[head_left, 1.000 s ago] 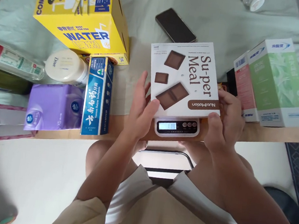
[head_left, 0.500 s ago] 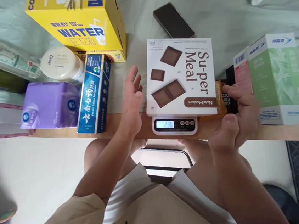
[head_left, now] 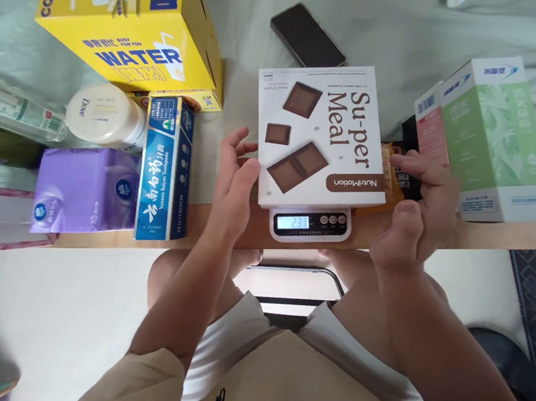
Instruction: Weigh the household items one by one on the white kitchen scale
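1 meal box [head_left: 320,136] on 1 scale [head_left: 310,223], 2 hands off.

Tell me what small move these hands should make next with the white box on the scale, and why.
Probably lift the white box off the scale. The display shows a reading, so the weighing looks done. The left hand is open by the box's left edge, and the right hand is open at its right side, apparently not gripping, so both could close on it.
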